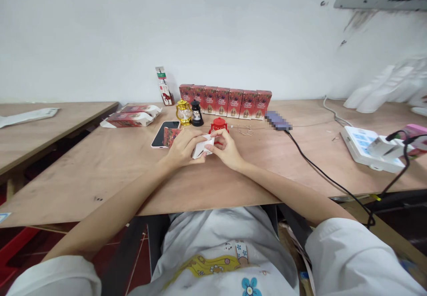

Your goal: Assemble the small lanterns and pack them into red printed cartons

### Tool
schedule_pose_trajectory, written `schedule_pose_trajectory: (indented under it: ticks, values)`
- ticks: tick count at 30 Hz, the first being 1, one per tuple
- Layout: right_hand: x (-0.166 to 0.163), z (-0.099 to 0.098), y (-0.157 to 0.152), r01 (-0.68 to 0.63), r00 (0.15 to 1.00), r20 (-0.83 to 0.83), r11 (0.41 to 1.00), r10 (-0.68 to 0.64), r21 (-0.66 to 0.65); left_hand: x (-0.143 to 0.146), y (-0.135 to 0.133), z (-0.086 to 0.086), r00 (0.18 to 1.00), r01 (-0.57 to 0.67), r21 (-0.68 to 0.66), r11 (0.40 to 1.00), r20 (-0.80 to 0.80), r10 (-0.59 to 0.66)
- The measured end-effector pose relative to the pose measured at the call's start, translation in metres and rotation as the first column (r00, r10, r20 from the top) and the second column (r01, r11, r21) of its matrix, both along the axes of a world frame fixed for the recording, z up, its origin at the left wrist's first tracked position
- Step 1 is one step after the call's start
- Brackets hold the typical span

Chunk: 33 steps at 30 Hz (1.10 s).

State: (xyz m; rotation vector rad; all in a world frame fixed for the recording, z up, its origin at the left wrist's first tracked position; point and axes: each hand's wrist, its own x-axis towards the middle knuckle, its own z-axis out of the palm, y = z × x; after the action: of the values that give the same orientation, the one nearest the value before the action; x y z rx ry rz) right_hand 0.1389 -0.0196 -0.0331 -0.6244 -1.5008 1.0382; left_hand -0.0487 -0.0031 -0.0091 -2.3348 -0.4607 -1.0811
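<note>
Between my hands, over the middle of the table, is a small carton (pixel 202 147) with its white end facing me and a red printed side showing at the left. My left hand (pixel 184 147) wraps round the carton from the left. The fingers of my right hand (pixel 225 148) pinch the white flaps at its end. Just behind my right hand stands a small red lantern (pixel 219 124), partly hidden by the fingers. Farther back, a gold lantern (pixel 183 112) and a black lantern (pixel 196 113) stand side by side.
Several red printed boxes (pixel 222 102) stand in a row at the wall. A phone (pixel 160 135) lies left of my hands, near opened packs of flat cartons (pixel 130 117). At right are a purple phone (pixel 278 120) on a black cable and a white power strip (pixel 370 149).
</note>
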Motion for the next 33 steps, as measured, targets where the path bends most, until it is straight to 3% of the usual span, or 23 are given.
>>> schedule_pose_trajectory:
  ticks: [4,9,20,28,33]
  values:
    - [0.001,0.001,0.003,-0.048,0.999,-0.025,0.999,0.048,-0.005,-0.002,0.001,-0.001,0.998,0.038,-0.017,0.999,0.042,-0.038]
    - [0.004,0.005,0.006,-0.149,0.989,0.009,0.989,0.149,0.022,0.001,0.0,0.003,0.993,0.094,0.079,0.992,0.067,-0.099]
    - [0.005,0.001,0.005,-0.081,0.996,0.042,0.995,0.078,0.053,0.003,-0.003,-0.002,0.994,0.045,-0.049,0.998,0.106,-0.039]
    - [0.005,-0.004,0.009,-0.137,0.986,0.102,0.988,0.13,0.064,0.01,-0.007,-0.003,0.983,0.129,0.015,0.992,0.128,-0.13]
    - [0.006,0.002,0.009,-0.154,0.983,0.108,0.986,0.146,0.066,0.008,-0.003,-0.003,0.982,0.106,-0.061,0.992,0.161,-0.095]
